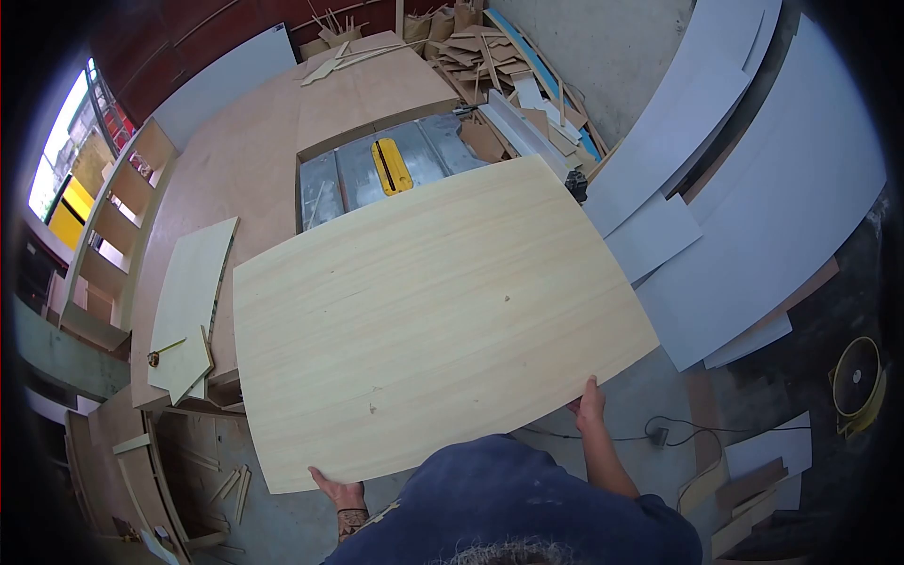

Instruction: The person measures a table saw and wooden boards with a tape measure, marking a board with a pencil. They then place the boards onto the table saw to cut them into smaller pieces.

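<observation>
A large pale plywood sheet (424,320) spans the middle of the view, its far edge over the near part of a table saw (330,169). My left hand (337,490) grips its near edge at the left, thumb on top and fingers hidden underneath. Toward the right corner, my right hand (589,405) holds the same edge, thumb also on top. The saw's yellow insert plate (392,167) shows just beyond the sheet. Along the right of the saw top runs a metal fence (527,132).
A wide wooden worktable (235,160) surrounds the saw, with plywood offcuts (193,282) and a tape measure (153,359) at its left. White panels (753,207) lean at the right. Scrap wood (490,56) is heaped behind. A fan (858,381) and cable (734,429) lie on the floor.
</observation>
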Demonstrator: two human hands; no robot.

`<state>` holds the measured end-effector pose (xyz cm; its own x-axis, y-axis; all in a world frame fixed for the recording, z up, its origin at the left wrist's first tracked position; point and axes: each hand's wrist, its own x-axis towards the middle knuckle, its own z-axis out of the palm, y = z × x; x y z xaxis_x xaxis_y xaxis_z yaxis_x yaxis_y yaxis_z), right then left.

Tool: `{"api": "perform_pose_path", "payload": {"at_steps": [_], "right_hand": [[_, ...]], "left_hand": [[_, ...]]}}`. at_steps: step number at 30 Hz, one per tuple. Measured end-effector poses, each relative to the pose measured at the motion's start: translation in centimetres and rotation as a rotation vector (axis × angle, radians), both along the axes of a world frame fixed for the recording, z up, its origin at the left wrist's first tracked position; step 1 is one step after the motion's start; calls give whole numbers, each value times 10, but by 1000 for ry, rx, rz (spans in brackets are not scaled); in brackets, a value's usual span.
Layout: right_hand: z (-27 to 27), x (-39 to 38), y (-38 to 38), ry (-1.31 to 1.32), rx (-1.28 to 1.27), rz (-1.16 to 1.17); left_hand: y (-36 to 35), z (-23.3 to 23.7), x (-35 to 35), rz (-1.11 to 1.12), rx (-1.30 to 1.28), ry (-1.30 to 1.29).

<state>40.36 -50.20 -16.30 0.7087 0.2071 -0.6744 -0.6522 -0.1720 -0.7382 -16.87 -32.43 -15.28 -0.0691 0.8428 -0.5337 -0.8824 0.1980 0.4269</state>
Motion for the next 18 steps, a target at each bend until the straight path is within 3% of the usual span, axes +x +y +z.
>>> {"api": "perform_pose_path", "payload": {"at_steps": [4, 9, 18], "right_hand": [[-2, 4, 8, -41, -34, -13], [0, 4, 19, -44, -10, -9], [3, 6, 39, -91, 20, -20]], "left_hand": [[5, -5, 0, -40, 55, 30], [22, 16, 16, 80, -151, 128], [42, 20, 23, 51, -114, 138]]}}
